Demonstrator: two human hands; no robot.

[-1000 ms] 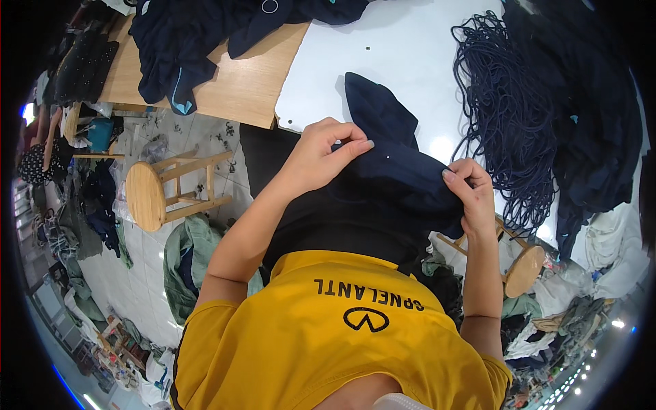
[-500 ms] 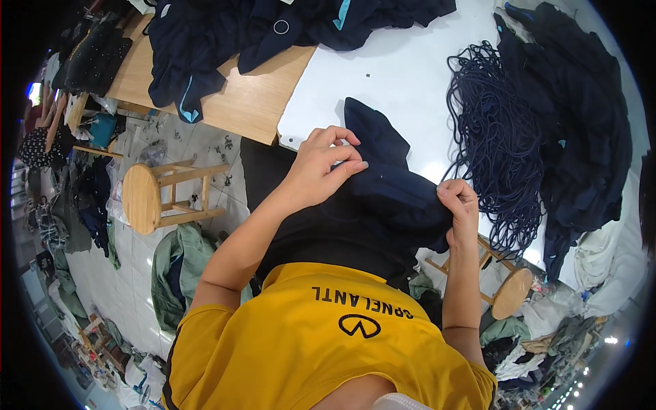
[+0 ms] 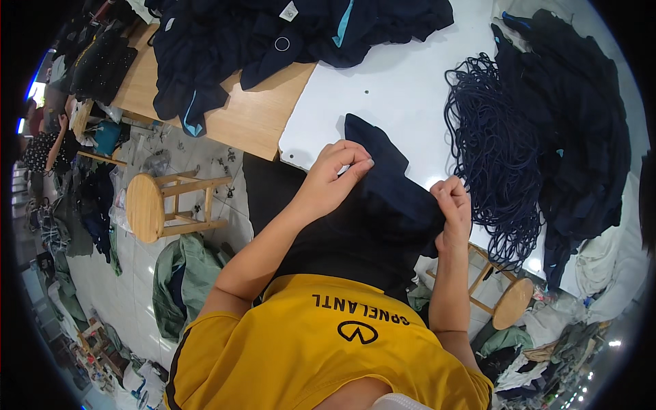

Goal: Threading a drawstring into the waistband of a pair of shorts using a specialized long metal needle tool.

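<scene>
A dark navy piece of fabric (image 3: 400,195), perhaps part of a garment, hangs between my hands over the near edge of the white table (image 3: 342,89). Its far corner lies on the tabletop. My left hand (image 3: 333,179) pinches at the fabric's left edge, thumb against forefinger. At the right edge my right hand (image 3: 452,213) grips the cloth between thumb and curled fingers. Just beyond that hand lies a tangled bundle of navy cords (image 3: 492,150). Whether a cord runs into the fabric, I cannot tell.
Navy garments with light blue trim (image 3: 301,41) lie across the far side and the wooden table (image 3: 253,116). More dark garments (image 3: 581,130) are heaped at the right. Wooden stools (image 3: 145,207) stand left and right. Green cloth (image 3: 181,280) lies left. A person (image 3: 51,150) is at far left.
Both hands have shifted slightly; the left has turned and moved right, and the right has drawn a little inward. The fabric between them has changed its folds.
</scene>
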